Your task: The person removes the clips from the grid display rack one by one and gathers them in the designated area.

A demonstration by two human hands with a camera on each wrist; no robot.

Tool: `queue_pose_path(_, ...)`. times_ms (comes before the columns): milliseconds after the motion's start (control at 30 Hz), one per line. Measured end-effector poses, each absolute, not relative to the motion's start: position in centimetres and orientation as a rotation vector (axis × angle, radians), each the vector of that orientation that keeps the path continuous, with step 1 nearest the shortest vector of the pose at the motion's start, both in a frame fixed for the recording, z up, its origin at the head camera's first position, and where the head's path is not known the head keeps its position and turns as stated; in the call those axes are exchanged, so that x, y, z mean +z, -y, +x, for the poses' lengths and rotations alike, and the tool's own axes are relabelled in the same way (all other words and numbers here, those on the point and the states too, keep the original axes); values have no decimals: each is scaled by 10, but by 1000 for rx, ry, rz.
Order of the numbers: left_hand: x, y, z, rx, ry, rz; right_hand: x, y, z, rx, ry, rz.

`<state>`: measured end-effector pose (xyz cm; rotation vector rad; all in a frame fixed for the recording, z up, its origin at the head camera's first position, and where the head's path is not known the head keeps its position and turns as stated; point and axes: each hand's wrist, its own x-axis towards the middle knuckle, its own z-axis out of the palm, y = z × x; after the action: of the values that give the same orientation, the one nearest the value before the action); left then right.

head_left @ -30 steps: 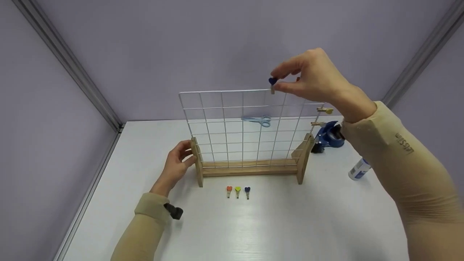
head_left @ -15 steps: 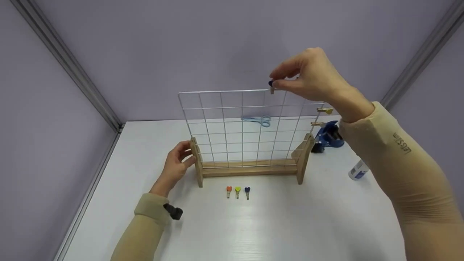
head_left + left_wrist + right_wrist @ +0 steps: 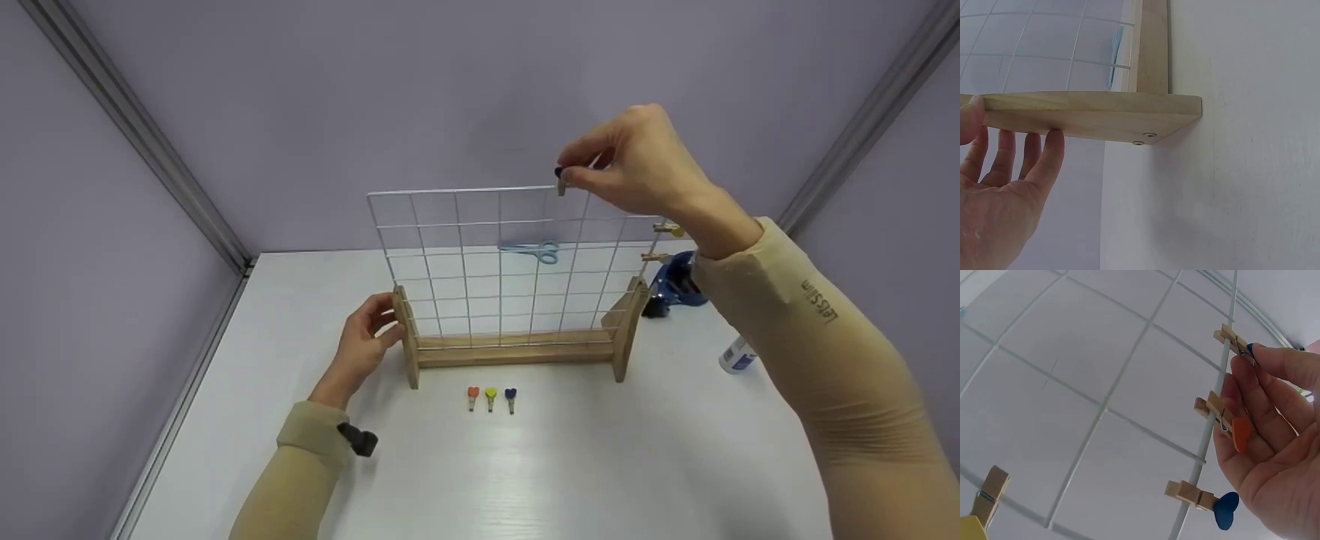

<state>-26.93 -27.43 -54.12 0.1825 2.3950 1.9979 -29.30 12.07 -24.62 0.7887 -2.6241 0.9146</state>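
A wire grid point(image 3: 480, 262) stands upright in a wooden stand point(image 3: 517, 349) on the white table. My right hand point(image 3: 564, 174) pinches a blue-heart clothespin point(image 3: 560, 182) on the grid's top wire. In the right wrist view the pinched clothespin point(image 3: 1234, 342) sits on that wire, with an orange-heart clothespin point(image 3: 1223, 418) and a blue-heart clothespin point(image 3: 1202, 499) clipped further along it. My left hand point(image 3: 381, 327) grips the stand's left foot point(image 3: 1089, 115), thumb on one side and fingers point(image 3: 1044, 157) on the other.
Three loose clothespins lie in front of the stand: orange point(image 3: 472, 396), yellow point(image 3: 490, 396) and blue point(image 3: 511, 397). Two more are clipped to the grid's right edge point(image 3: 666, 228). Pale blue scissors point(image 3: 536, 250) lie behind the grid. A blue tape dispenser point(image 3: 675, 281) and a glue bottle point(image 3: 735, 354) are at right.
My right hand has settled slightly lower onto the top wire, and its fingers now cover most of the blue heart. The left hand has not moved.
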Motion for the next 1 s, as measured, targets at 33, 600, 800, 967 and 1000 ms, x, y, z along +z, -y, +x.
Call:
queue_pose_path(33, -541, 274, -269, 2003, -2392, 183, -246, -121, -292, 920, 2622, 777)
queue_pose_path(600, -539, 271, -266, 2014, -2379, 208, -235, -136, -255, 983, 2443, 884)
queue_pose_path(800, -541, 271, -266, 2004, -2382, 214, -255, -142, -244, 1013, 2464, 946)
queue_pose_path(967, -541, 272, -265, 2012, -2387, 209, -282, -145, -240, 999, 2497, 1000)
queue_pose_path(1000, -541, 273, -265, 2017, -2386, 204, -288, -145, -240, 1003, 2504, 1018)
